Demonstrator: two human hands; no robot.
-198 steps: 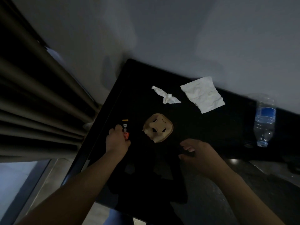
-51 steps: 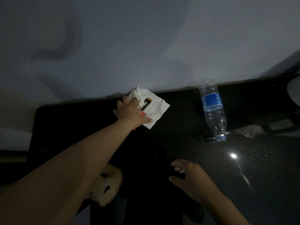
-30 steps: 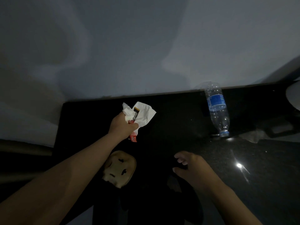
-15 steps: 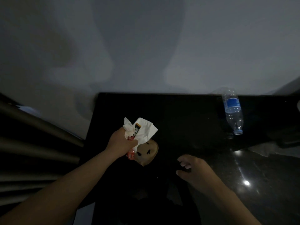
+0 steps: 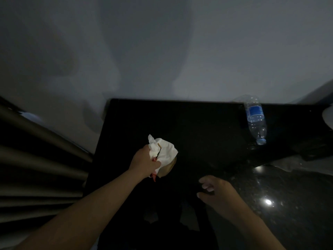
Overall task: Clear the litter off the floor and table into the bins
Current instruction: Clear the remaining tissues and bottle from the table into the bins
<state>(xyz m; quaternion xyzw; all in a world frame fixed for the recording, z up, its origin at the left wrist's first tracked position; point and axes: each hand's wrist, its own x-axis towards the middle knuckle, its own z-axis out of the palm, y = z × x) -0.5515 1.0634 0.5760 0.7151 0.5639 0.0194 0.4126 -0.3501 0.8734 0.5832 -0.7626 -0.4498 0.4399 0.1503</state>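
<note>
My left hand (image 5: 144, 163) grips a bunch of white tissue paper (image 5: 164, 150) together with a small wrapper, whose red end (image 5: 154, 176) sticks out below my fist. The bundle hangs just over a tan, face-shaped piece (image 5: 167, 169) lying on the black table (image 5: 198, 127), mostly hidden behind the tissue. My right hand (image 5: 216, 193) hovers over the table's near part with loosely curled fingers and holds nothing. A clear plastic bottle (image 5: 255, 120) with a blue label lies on its side at the back right.
A pale wall runs behind the table. Grey curtain folds (image 5: 36, 159) hang at the left. A glossy dark stone counter (image 5: 288, 204) with a light glint adjoins the table on the right. No bin is in view.
My left hand has drawn the tissue and wrapper back from the wall toward me, lowering onto the tan piece, which it now largely covers. The right hand has barely moved.
</note>
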